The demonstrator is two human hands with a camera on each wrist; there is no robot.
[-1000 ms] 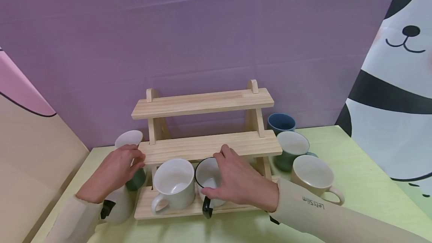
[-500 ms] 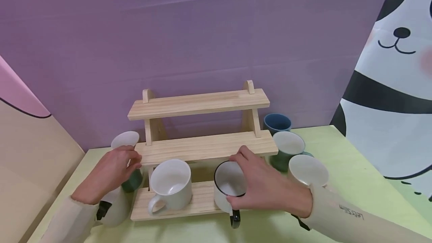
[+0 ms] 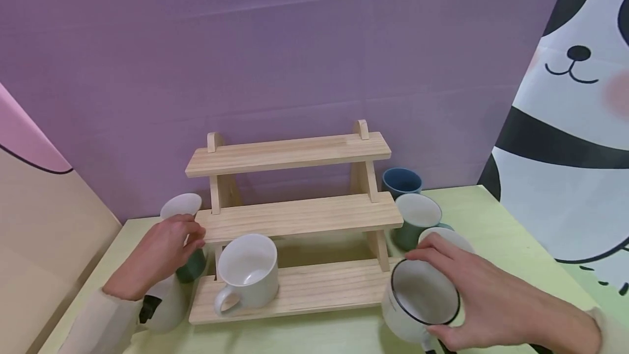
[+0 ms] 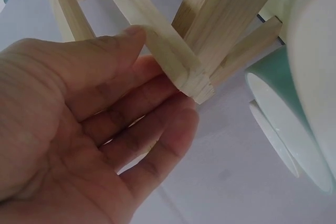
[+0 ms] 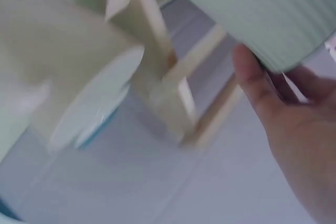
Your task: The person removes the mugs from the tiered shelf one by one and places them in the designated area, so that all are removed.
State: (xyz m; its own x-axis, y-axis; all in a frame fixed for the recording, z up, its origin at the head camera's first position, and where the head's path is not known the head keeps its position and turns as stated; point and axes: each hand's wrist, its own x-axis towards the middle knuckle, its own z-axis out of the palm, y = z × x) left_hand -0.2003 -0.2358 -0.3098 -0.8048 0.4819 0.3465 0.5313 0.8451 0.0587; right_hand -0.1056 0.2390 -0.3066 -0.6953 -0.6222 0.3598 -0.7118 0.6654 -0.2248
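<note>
My right hand [image 3: 484,294] grips a white enamel-style mug [image 3: 400,313] with a black rim, thumb and fingers at opposite sides of its mouth. This mug is in front of the right end of a three-tier wooden display rack [image 3: 300,217]. In the right wrist view, the held mug [image 5: 268,14] hides part of the fingers. My left hand [image 3: 159,253] pinches the left end of the middle board; the left wrist view has the thumb along the board end [image 4: 173,61] and the fingers below it. A white mug [image 3: 248,269] stands on the bottom tier at left.
Right of the rack stand a blue mug [image 3: 402,180], a green mug [image 3: 416,220] and a cream mug [image 3: 449,236] partly behind my right hand. Around my left forearm are a white-lined cup [image 3: 182,204], a green cup [image 3: 193,266] and a white vessel [image 3: 169,305].
My right hand has carried the black-rimmed mug from beside the white mug on the bottom tier rightward and toward me, off the rack. The left hand stays at the middle board.
</note>
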